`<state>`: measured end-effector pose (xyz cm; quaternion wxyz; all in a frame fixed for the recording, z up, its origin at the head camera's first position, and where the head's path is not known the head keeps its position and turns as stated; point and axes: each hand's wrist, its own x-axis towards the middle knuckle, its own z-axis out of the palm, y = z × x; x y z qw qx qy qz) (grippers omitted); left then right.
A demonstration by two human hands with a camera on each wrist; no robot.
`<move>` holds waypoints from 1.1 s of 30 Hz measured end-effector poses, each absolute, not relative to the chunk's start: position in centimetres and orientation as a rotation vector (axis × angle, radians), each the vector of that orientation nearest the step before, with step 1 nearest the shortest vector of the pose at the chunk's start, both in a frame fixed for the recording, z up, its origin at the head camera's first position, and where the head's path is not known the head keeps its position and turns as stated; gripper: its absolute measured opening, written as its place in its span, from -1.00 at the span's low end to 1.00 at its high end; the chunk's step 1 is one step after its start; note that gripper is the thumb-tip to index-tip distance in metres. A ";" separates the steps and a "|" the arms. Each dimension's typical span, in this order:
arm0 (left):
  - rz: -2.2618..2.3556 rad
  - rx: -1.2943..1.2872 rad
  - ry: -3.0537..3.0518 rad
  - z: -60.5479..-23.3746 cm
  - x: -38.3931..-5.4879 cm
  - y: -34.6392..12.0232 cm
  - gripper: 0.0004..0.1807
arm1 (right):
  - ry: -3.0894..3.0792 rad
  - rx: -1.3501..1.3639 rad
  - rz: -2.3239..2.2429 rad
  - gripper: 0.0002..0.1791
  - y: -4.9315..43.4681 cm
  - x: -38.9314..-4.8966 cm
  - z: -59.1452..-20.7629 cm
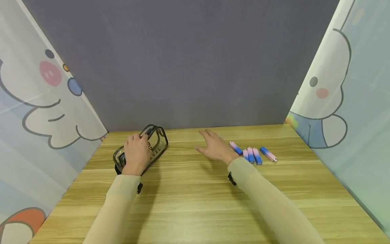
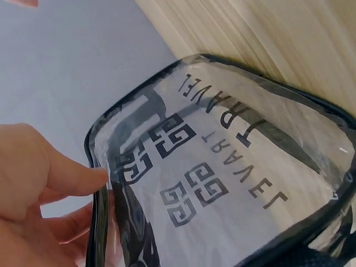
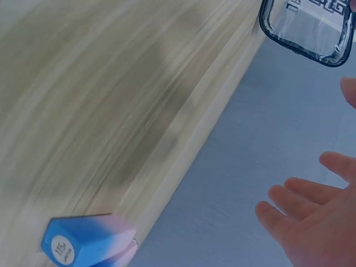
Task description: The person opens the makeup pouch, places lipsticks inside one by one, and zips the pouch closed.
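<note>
At the left of the table a clear travel pouch (image 1: pixel 158 148) with black trim and TRAVEL lettering stands on edge. My left hand (image 1: pixel 137 152) grips its top edge; in the left wrist view the thumb and fingers (image 2: pixel 72 178) pinch the black-trimmed rim. My right hand (image 1: pixel 214 145) hovers over the middle of the table with fingers spread, holding nothing. Just right of it lie several pink-and-blue lipstick-like tubes (image 1: pixel 257 156). One tube (image 3: pixel 83 245) shows a round white label on its blue end in the right wrist view.
The wooden table (image 1: pixel 189 203) ends at a grey upright panel (image 1: pixel 195 67) behind. Cartoon-printed curtains (image 1: pixel 359 169) close off both sides. One tube (image 1: pixel 268 154) lies slightly apart at the right of the group.
</note>
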<state>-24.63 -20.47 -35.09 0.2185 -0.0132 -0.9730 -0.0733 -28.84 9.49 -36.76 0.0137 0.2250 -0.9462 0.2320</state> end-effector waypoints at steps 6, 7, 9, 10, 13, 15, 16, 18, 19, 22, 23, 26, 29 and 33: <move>-0.176 -0.078 -2.708 -34.9 -24.3 -20.7 -0.65 | -2.905 0.697 0.802 -0.10 8.9 -29.7 -37.1; -0.169 -0.085 -2.711 -34.9 -24.2 -20.7 -0.64 | -2.898 0.694 0.814 -0.10 8.8 -29.8 -37.2; -0.161 -0.099 -2.723 -34.8 -24.2 -20.7 -0.62 | -2.888 0.689 0.844 -0.10 8.6 -30.0 -37.2; -0.159 -0.106 -2.731 -34.7 -24.2 -20.6 -0.60 | -2.886 0.687 0.856 -0.10 8.5 -30.1 -37.2; -0.156 -0.129 -2.756 -34.5 -24.1 -20.3 -0.54 | -2.880 0.679 0.918 -0.10 8.4 -30.4 -37.2; -0.162 -0.141 -2.763 -34.5 -24.1 -20.1 -0.54 | -2.869 0.669 0.972 -0.10 8.3 -30.6 -37.2; -0.167 -0.151 -2.762 -34.5 -24.1 -20.0 -0.53 | -2.862 0.660 1.004 -0.10 8.2 -30.7 -37.2; -0.179 -0.169 -2.757 -34.5 -24.2 -19.8 -0.54 | -2.846 0.640 1.067 -0.10 8.1 -30.9 -37.2; -0.184 -0.180 -2.752 -34.6 -24.2 -19.8 -0.54 | -2.840 0.632 1.092 -0.10 8.1 -31.0 -37.3; -0.181 -0.211 -2.740 -34.6 -24.2 -19.5 -0.56 | -2.833 0.614 1.152 -0.09 8.0 -31.2 -37.4; -0.181 -0.220 -2.736 -34.6 -24.1 -19.5 -0.57 | -2.832 0.607 1.176 -0.10 8.0 -31.3 -37.5; -0.182 -0.251 -2.726 -34.6 -24.1 -19.2 -0.58 | -2.825 0.585 1.251 -0.10 8.0 -31.5 -37.8; -0.197 -0.290 -2.715 -34.5 -24.2 -18.9 -0.57 | -2.814 0.562 1.330 -0.09 8.0 -31.7 -38.1; -0.205 -0.333 -2.705 -34.6 -24.2 -18.6 -0.58 | -2.803 0.564 1.405 -0.06 7.8 -31.8 -38.3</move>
